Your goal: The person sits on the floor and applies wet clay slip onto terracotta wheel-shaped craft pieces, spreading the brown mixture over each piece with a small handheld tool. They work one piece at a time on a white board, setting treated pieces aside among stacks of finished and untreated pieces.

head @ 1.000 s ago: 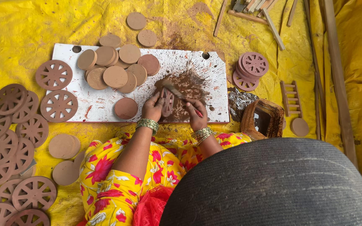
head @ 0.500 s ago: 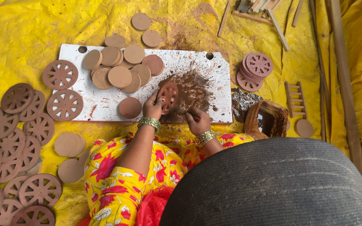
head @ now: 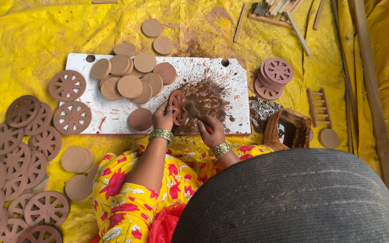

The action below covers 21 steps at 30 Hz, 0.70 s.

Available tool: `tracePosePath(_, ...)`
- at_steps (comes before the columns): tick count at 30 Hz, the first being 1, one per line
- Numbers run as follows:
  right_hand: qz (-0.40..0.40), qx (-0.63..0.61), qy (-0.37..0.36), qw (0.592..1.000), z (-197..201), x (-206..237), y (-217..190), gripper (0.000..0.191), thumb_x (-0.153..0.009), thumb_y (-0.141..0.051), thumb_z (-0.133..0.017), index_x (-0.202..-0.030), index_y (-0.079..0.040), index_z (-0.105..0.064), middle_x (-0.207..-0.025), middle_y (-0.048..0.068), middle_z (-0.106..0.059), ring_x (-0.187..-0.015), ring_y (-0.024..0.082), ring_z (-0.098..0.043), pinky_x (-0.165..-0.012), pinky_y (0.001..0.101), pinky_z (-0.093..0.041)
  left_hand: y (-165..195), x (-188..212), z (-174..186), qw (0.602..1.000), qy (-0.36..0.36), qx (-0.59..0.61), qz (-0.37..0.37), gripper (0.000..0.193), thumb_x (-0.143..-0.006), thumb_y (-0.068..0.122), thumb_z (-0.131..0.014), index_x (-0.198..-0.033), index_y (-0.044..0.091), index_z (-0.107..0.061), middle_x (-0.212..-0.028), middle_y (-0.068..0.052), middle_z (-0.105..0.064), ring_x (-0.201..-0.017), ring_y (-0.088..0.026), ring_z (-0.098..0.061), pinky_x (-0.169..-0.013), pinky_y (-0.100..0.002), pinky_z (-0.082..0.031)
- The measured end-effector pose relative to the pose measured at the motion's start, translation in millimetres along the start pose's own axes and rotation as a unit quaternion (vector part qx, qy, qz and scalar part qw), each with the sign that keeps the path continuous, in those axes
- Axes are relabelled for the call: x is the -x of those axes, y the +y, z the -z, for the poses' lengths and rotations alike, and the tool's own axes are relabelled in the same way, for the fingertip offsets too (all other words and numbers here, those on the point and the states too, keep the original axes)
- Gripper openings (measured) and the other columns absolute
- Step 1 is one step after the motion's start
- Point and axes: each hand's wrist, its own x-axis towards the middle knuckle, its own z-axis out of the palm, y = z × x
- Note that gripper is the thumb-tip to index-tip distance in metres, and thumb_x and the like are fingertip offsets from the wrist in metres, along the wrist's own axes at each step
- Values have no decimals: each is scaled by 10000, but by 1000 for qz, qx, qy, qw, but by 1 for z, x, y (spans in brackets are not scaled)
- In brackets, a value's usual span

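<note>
Seen from above, a person in a yellow flowered dress works at a white board [head: 113, 119] lying on a yellow sheet [head: 28, 40], centre of the frame. The left hand [head: 163, 118] has its grip closed on a spoked wheel [head: 178, 107], held on edge over the brown paint smear at the board's lower middle, while the right hand [head: 211, 130], just right of it, grips a brush [head: 193, 111] whose tip touches the wheel. Plain brown discs [head: 131, 78] pile on the board's upper left; painted wheels [head: 19, 148] spread at lower left, and a small stack [head: 273, 76] sits upper right.
</note>
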Motion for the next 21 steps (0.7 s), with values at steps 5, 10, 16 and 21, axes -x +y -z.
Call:
tracePosePath(5,-80,-149,-35,985,-10,6,13,187,-967,-130,-666,-1106,-23,-733,-924,116,-746,-829,170,-690,-744,298,-552,-3,4,-1,1000,3,24,-16,292,-977,152,-657,-1243,53,-725,-1055,-79,-795,-914,-131,-715,-833,-300,-558)
tracePosePath(10,-17,-32,-3,999,-2,1,10,173,-958,-104,-659,-1093,-19,-725,-943,99,-746,-856,145,-728,-770,274,-563,6,7,-2,999,1,-32,11,309,-943,197,-688,-1226,81,-726,-1050,-78,-790,-911,-157,-735,-840,-311,-554)
tracePosePath(16,-50,-85,-23,995,-6,15,3,144,-971,-101,-678,-1066,-14,-743,-865,134,-712,-783,207,-650,-710,330,-525,4,11,0,1000,-12,-19,-16,340,-1016,266,-607,-1313,119,-682,-1145,-86,-768,-1018,-178,-738,-884,-313,-542)
tracePosePath(21,-61,0,3,998,-6,8,4,137,-946,-97,-675,-1044,-20,-732,-852,76,-740,-777,146,-713,-715,287,-542,-5,7,-4,999,-37,-16,33,373,-1011,286,-606,-1341,120,-658,-1150,-89,-786,-1035,-198,-744,-912,-321,-548)
